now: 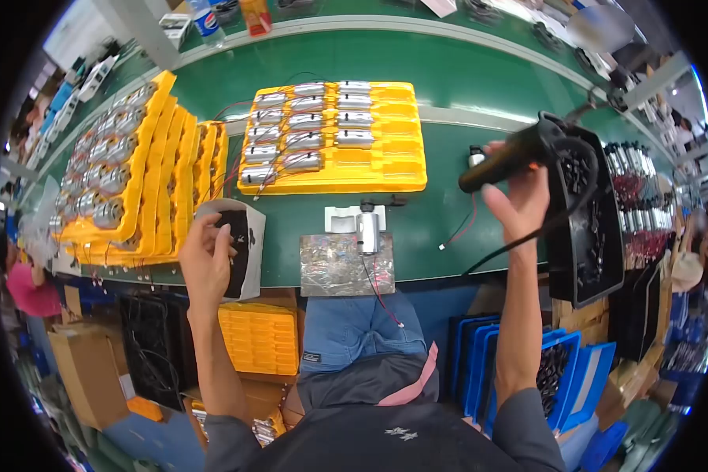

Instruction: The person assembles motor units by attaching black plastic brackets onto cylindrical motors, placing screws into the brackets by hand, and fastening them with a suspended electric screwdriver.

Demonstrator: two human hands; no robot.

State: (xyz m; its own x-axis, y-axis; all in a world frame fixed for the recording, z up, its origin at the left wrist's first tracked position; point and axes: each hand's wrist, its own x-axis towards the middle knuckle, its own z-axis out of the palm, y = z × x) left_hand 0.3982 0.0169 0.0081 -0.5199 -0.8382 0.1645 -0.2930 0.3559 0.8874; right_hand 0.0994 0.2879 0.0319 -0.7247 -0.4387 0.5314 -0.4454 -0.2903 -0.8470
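My left hand (207,256) is over a white box (254,248) of small dark parts, its fingers curled and thumb near the fingertips. Whatever may be between them is too small to make out. My right hand (525,204) is wrapped around a black corded electric screwdriver (507,157), held tilted above the bench's right side. Between the hands, a silver cylindrical motor (368,234) with red and black wires stands on a worn metal plate (346,267), against a white holder (338,219). A second small motor (476,157) is partly behind the screwdriver.
A yellow tray (401,177) of motors lies at the back centre. Stacked yellow trays (157,181) with motors lean at left. At right stand a black bin (566,267) of dark parts and rows of wired motors (641,197). Blue bins (590,385) sit below the bench.
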